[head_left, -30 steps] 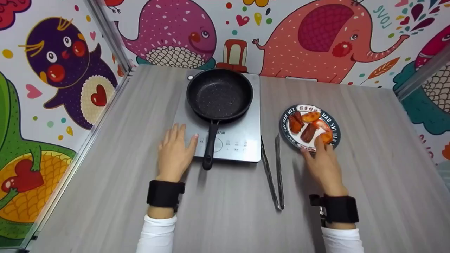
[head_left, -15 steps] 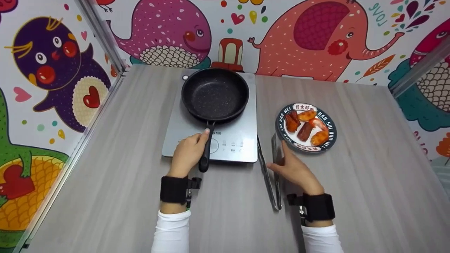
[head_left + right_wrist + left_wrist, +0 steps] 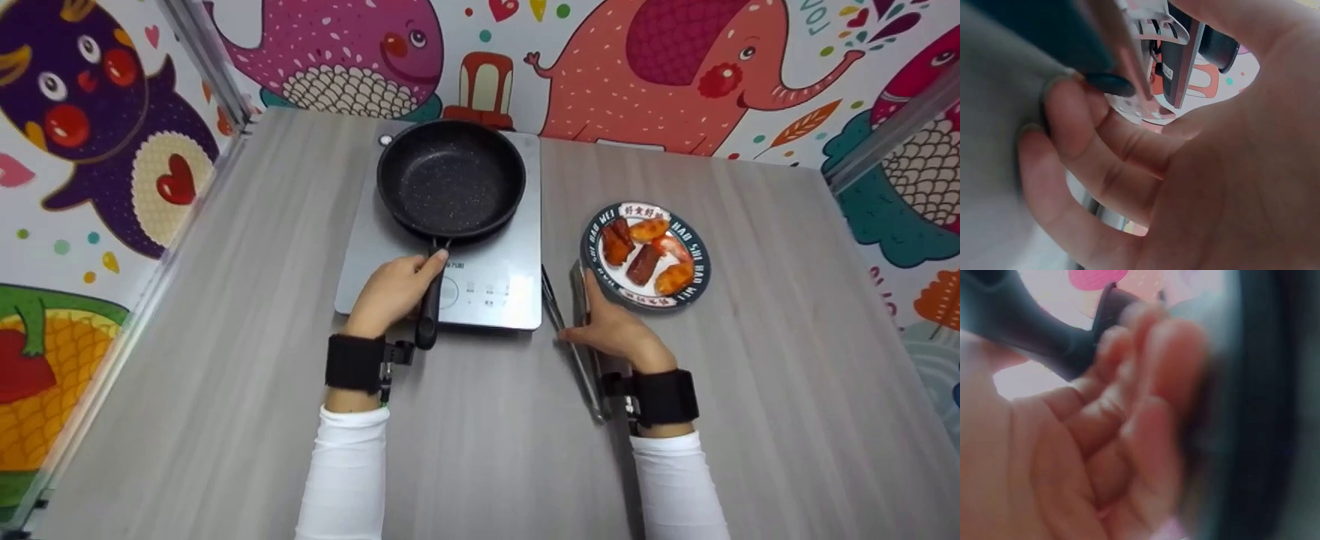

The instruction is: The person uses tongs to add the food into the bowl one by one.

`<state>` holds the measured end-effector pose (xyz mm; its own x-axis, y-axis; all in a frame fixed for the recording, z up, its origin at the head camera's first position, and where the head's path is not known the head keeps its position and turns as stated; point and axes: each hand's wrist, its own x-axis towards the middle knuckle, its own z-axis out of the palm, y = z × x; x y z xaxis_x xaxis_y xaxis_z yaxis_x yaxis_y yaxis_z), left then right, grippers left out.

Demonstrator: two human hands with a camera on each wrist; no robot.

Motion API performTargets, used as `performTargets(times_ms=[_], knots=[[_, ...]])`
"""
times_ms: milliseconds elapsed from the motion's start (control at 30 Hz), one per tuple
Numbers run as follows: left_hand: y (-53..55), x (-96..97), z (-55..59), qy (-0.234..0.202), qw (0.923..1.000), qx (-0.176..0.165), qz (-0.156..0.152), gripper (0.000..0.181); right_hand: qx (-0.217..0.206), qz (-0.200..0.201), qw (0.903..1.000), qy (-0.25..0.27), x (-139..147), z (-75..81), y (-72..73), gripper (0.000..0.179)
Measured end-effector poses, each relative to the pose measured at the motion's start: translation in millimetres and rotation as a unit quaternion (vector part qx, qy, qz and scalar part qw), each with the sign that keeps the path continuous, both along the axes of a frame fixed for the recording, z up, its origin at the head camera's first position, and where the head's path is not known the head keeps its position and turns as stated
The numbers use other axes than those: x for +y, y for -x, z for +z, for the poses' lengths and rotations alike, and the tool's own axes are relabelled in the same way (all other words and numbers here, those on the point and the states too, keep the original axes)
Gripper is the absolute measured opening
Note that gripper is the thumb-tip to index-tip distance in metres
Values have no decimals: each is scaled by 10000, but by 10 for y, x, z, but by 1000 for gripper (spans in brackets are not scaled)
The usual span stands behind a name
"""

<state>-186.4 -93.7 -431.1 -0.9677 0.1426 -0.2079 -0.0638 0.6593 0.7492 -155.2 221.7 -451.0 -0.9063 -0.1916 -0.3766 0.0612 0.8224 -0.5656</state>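
Note:
My left hand [image 3: 390, 292] grips the black handle [image 3: 428, 315] of a frying pan [image 3: 450, 180], thumb along the top near the pan body. In the left wrist view its curled fingers [image 3: 1100, 416] lie below the dark handle [image 3: 1044, 337]. Metal tongs [image 3: 581, 371] lie on the table right of the cooker, jaws pointing away. My right hand [image 3: 615, 326] holds them across the middle, thumb on the left arm and index finger along the right arm. The scalloped end of the tongs [image 3: 1171, 31] shows past the curled fingers in the right wrist view.
The pan, with nothing in it, sits on a silver induction cooker [image 3: 510, 307]. Close beyond the right hand is a dark-rimmed plate [image 3: 699, 262] with several food pieces [image 3: 643, 264]. Painted walls [image 3: 772, 67] border the grey wooden table [image 3: 247, 285] at the back and left.
My left hand has moved from the cooker's left edge onto the pan handle. My right hand has left the plate and taken hold of the tongs, whose joined end has swung slightly right.

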Motion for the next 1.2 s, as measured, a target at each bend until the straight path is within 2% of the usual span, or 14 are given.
performTargets(times_ms=[100,267,667,867,1033,1200], knots=[[37,20,-25,148,9998,142,-58,65,35,-9,9998,-192,45,44,6,104],[77,18,3,459,9985,313,-16,66,214,-42,9994,-259,58,122,33,100],[79,8,-18,273,9994,192,65,66,430,-58,9990,-47,226,176,-4,92],[65,-7,-16,256,9994,200,74,66,562,-113,9981,-230,368,227,7,81],[51,-18,-19,272,9994,178,142,67,832,-430,9953,-224,500,288,12,67],[55,6,-30,161,9997,137,125,67,1210,-955,9880,21,651,329,-17,59]])
